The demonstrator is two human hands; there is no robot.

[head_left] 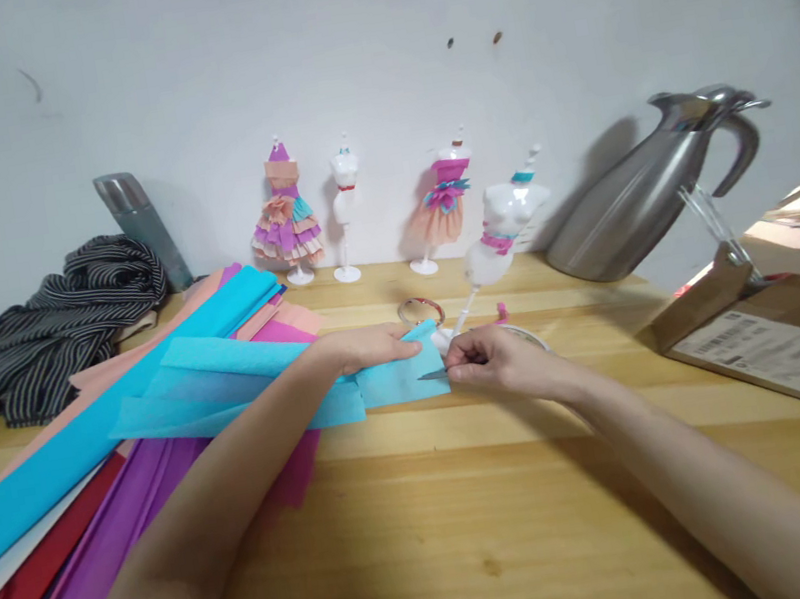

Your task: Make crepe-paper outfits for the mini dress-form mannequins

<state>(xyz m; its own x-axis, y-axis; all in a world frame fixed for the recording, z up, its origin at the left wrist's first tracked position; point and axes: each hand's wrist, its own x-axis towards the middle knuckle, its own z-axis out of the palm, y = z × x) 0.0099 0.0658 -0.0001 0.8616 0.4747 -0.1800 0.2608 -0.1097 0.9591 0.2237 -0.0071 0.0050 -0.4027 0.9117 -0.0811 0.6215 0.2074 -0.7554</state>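
Note:
My left hand (369, 347) presses the light blue crepe paper (390, 382) from above, thumb pointing right, and grips its upper edge. At the paper's right end my right hand (495, 362) is closed on what look like small scissors (432, 375); only a slim grey pointed blade shows, lying against the paper and pointing left. My fingers hide the handles. Just behind my right hand stands a white mannequin (501, 223) with a pink waistband, tilted in view. The blue paper runs left over a pile of coloured crepe paper (87, 430).
Along the wall stand a mannequin in a ruffled dress (287, 216), a bare white mannequin (347, 196) and one in a pink-peach dress (445, 201). A bracelet-like ring (421, 311) lies behind my hands. Right are a steel jug (626, 193) and cardboard box (785, 330); left, striped cloth (83, 309) and a flask (144, 229).

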